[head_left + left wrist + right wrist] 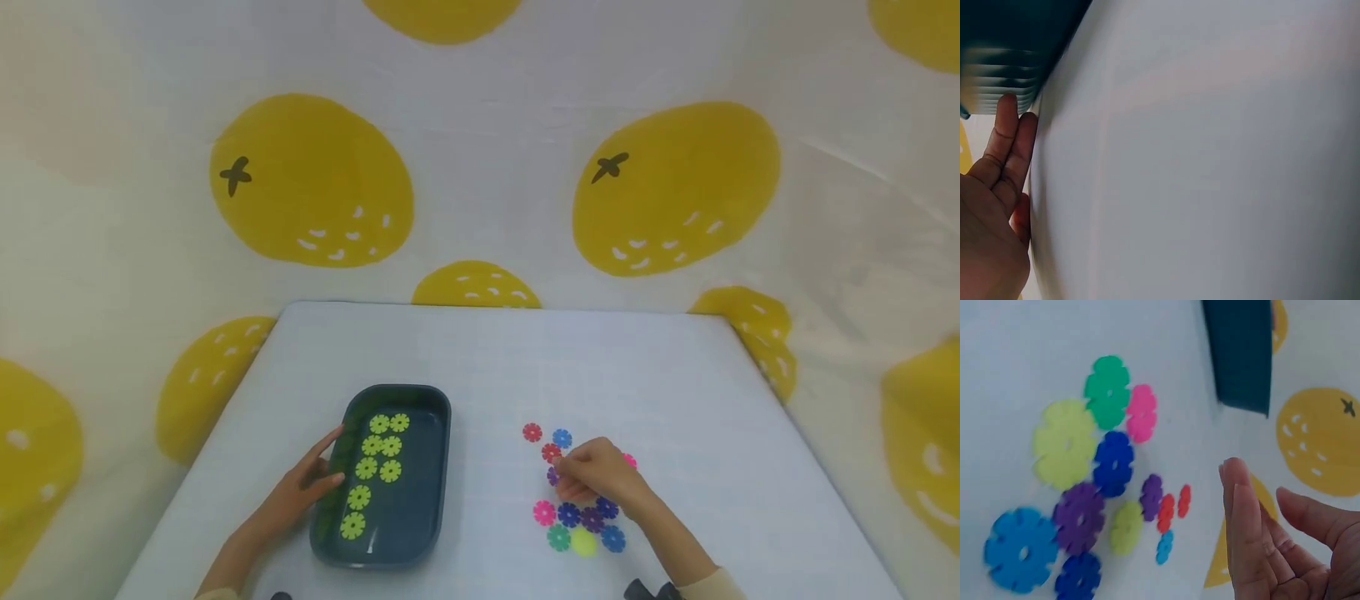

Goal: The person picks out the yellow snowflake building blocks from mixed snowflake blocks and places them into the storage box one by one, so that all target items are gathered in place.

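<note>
A dark teal tray [411, 512] stands on the left, with several yellow-green notched plastic discs [390, 471] lying in it. My left hand [296, 486] touches the tray's left side with spread fingers; in the left wrist view its fingertips [1007, 109] rest against the ribbed wall. Over the loose discs on the right hovers my right hand [600, 471]. Its thumb and fingers stand apart with nothing between them in the right wrist view. Beneath it lie a yellow-green disc [1126, 527], a purple disc [1079, 517] and a green disc [1108, 392].
More discs lie around the right hand: a pink disc [544, 512], a red disc [532, 432] and a blue disc [612, 538]. The white table [487, 358] ends at a cloth backdrop [495, 183] printed with yellow fruit.
</note>
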Motion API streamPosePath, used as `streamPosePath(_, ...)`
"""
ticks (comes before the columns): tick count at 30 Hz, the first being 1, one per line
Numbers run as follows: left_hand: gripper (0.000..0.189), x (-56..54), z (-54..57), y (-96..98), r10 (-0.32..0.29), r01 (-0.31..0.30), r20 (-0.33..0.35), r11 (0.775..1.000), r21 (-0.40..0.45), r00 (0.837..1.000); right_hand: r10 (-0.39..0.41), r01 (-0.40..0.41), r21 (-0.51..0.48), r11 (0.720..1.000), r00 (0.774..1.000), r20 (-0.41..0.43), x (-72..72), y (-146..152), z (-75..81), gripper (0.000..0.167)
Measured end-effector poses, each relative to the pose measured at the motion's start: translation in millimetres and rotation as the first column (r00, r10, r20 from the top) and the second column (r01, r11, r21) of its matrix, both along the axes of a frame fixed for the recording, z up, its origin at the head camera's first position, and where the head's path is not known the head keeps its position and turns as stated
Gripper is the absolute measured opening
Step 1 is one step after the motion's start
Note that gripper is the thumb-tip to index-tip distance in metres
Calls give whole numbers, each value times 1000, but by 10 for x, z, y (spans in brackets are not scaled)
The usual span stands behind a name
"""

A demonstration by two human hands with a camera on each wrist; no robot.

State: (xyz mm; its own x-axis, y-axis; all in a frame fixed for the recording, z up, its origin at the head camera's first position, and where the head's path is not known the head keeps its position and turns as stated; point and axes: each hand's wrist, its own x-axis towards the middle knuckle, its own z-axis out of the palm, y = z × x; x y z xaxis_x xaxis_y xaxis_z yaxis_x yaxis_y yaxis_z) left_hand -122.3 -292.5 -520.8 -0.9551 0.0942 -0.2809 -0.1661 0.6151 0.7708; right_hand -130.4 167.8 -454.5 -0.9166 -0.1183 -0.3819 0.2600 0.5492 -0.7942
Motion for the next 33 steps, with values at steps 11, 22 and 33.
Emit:
streamPosePath(11, 77, -3, -7, -19, -18, 18, 8, 999, 30, 1000, 438, -366, 277, 888, 856, -274, -40, 589, -298, 35)
streamPosePath(22, 78, -3, -17, -19, -21, 20, 45, 999, 28, 999, 561, -439, 413, 798, 793, -239, -155, 633, -384, 39)
streamPosePath(33, 79, -12, -8, -11, -23, 22, 54, 1000, 18, 998, 572, -442, 449, 776, 793, -208, -205, 584, -447, 37)
